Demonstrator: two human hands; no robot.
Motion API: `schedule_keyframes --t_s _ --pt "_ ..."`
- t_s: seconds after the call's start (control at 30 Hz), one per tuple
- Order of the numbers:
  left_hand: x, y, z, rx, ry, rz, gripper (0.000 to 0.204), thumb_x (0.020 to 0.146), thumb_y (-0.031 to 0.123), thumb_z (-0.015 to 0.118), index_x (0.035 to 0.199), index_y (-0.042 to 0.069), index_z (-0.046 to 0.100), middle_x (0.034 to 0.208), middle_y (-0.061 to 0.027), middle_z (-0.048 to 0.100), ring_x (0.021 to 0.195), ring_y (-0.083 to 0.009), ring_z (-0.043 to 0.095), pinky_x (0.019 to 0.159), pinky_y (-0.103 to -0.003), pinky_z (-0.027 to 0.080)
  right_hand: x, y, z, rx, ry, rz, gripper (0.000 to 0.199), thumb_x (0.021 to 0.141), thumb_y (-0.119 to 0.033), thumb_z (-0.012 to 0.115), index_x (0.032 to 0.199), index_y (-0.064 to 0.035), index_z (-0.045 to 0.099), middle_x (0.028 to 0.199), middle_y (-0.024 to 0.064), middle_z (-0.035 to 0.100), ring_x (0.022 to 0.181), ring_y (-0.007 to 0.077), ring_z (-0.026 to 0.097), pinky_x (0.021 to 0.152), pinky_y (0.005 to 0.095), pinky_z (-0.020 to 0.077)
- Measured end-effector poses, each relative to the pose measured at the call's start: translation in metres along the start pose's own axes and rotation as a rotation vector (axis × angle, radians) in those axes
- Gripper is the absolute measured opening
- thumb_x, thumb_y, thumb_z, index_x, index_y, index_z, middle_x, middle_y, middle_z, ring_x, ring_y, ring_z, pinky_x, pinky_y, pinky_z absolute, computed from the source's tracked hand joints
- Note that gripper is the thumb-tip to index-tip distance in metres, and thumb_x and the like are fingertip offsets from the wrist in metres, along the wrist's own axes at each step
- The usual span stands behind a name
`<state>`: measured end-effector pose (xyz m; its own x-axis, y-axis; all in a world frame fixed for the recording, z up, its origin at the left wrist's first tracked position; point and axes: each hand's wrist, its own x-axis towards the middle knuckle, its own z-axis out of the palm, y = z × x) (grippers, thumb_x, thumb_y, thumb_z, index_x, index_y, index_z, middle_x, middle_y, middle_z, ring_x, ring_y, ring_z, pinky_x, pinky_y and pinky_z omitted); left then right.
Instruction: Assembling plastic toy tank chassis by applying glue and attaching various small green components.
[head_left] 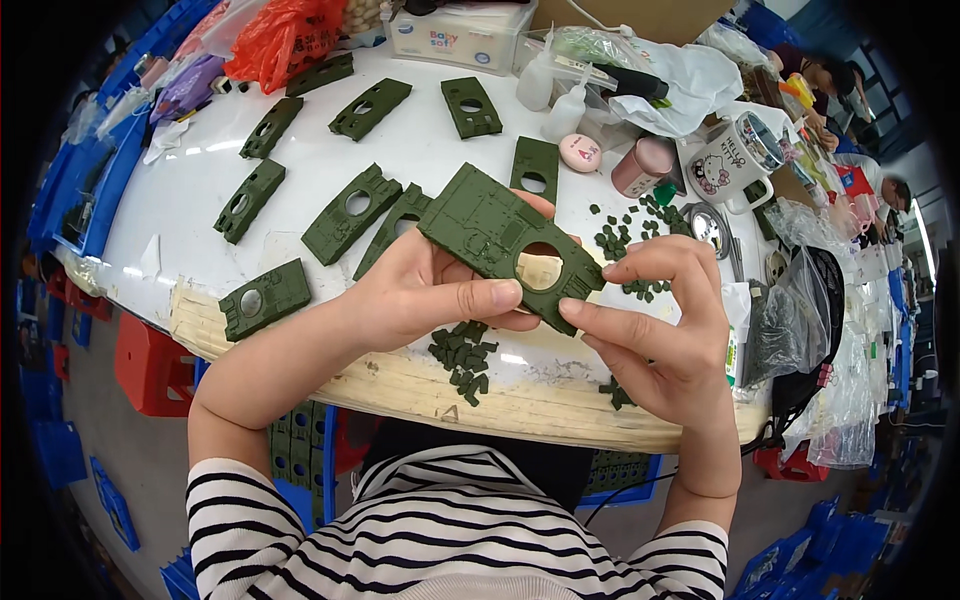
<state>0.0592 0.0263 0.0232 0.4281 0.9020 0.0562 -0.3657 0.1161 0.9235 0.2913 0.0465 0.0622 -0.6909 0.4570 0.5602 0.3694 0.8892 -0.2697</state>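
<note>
My left hand [435,290] grips a dark green plastic model hull plate [495,235] with a round hole in it, thumb lying along its near edge. My right hand [665,320] pinches the plate's right end, index finger and thumb closed on the corner beside the hole. The plate is held tilted above the white table [300,160]. A small heap of tiny green parts [462,358] lies just below my hands, and another heap [628,232] lies behind my right hand.
Several matching green plates [352,212] lie spread over the table's left and back. A printed mug [735,158], a pink tin [642,165], squeeze bottles [540,80], plastic bags [790,320] and a tissue box [460,35] crowd the back and right. Blue crates [75,190] stand around.
</note>
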Motion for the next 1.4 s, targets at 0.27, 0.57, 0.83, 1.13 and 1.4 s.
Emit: schedule_keyframes --t_s 0.27,0.57,0.83,1.13,1.4 --pt "-0.001 0.007 -0.001 -0.035 -0.046 -0.019 0.073 0.080 0.024 0.070 0.138 0.000 0.033 0.125 -0.0206 0.054 0.109 -0.0258 0.061 0.076 -0.031 0.060 0.000 0.000 -0.006 0.160 0.022 0.006 0.036 0.068 -0.012 0.074 0.103 -0.0134 0.072 0.089 0.0064 0.056 0.085 0.0242 0.053 0.074 0.0330 0.0446" --pt "-0.001 0.001 -0.007 -0.010 -0.073 -0.044 0.071 0.083 0.020 0.067 0.140 -0.002 0.030 0.126 -0.0185 0.051 0.111 -0.0269 0.059 0.071 -0.031 0.061 -0.011 0.005 0.013 0.772 0.077 0.526 0.021 0.095 -0.014 0.055 0.103 0.0039 0.062 0.082 0.0088 0.067 0.077 0.0127 0.063 0.073 0.0259 0.0485" --pt "-0.001 0.003 -0.012 0.013 -0.110 -0.062 0.069 0.084 0.017 0.066 0.140 -0.003 0.030 0.117 -0.0160 0.056 0.108 -0.0231 0.060 0.069 -0.029 0.061 -0.008 0.004 0.013 1.011 -0.033 0.606 0.022 0.096 -0.013 0.054 0.107 0.0053 0.058 0.084 0.0071 0.067 0.078 0.0090 0.062 0.072 0.0235 0.0477" --pt "-0.001 0.000 -0.010 0.062 -0.129 0.001 0.048 0.091 0.009 0.059 0.133 0.000 0.036 0.117 -0.0131 0.056 0.107 -0.0204 0.059 0.079 -0.033 0.058 -0.007 -0.002 0.018 1.014 -0.092 0.624 0.042 0.084 -0.007 0.067 0.119 0.0039 0.047 0.090 0.0068 0.065 0.082 0.0101 0.063 0.071 0.0228 0.0485" --pt "-0.003 -0.005 -0.002 0.085 -0.082 0.026 0.054 0.092 0.006 0.057 0.139 0.001 0.031 0.119 -0.0124 0.056 0.105 -0.0175 0.060 0.080 -0.032 0.058 -0.008 -0.001 0.026 0.896 -0.103 0.612 0.045 0.082 -0.005 0.068 0.120 0.0034 0.044 0.094 0.0083 0.064 0.081 0.0100 0.063 0.070 0.0228 0.0489"
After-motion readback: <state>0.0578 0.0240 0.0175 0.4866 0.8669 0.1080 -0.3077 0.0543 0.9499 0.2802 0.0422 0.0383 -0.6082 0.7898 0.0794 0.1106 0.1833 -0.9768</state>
